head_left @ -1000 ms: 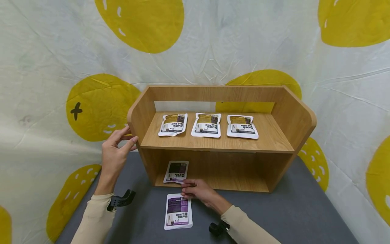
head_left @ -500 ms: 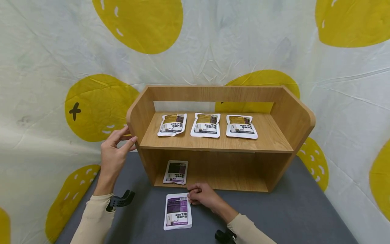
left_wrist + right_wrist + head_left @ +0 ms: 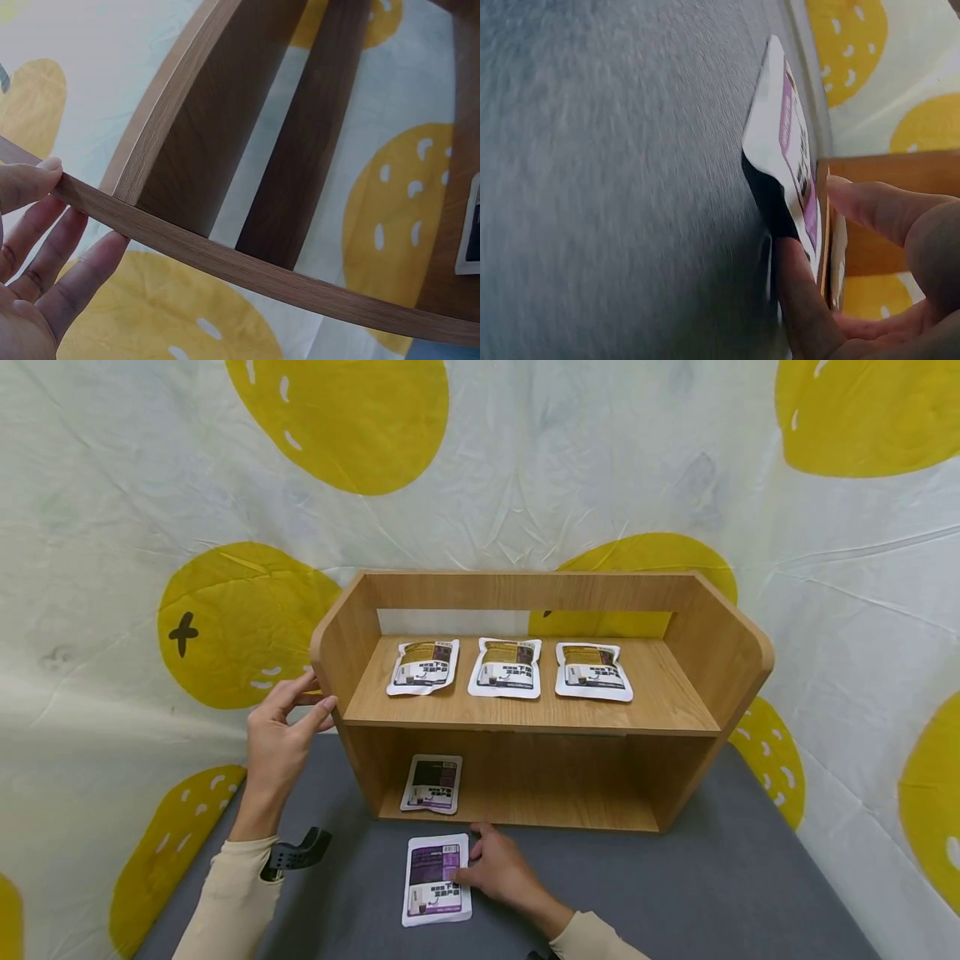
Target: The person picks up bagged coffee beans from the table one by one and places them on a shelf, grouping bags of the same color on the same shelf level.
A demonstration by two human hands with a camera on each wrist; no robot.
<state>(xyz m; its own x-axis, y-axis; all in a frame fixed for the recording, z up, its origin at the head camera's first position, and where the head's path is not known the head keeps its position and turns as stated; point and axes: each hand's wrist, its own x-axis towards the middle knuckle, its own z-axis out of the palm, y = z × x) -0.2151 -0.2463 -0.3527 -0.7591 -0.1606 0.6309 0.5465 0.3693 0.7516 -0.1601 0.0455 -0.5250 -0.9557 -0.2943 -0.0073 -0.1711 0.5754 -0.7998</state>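
A white pouch with a purple label (image 3: 431, 889) lies on the table in front of the wooden shelf (image 3: 525, 714). My right hand (image 3: 506, 872) is at its right edge, thumb over the printed face. In the right wrist view a fingertip touches the rim of the purple pouch (image 3: 780, 142), while the thumb (image 3: 877, 206) stands apart above it. With my left hand (image 3: 281, 739) I grip the shelf's left side panel. In the left wrist view, thumb and fingers meet the edge of the panel (image 3: 195, 251) from opposite sides.
On the upper board lie three white pouches with brown-gold labels: left (image 3: 423, 667), middle (image 3: 506, 667) and right (image 3: 594, 672). A pouch with a dark purple label (image 3: 432, 783) leans at the left of the lower compartment. A patterned sheet (image 3: 112, 610) hangs behind the grey table (image 3: 675, 893).
My right hand has withdrawn from the lower compartment's pouch to the right edge of the pouch on the table, its thumb now over that pouch. The left hand keeps its place on the panel.
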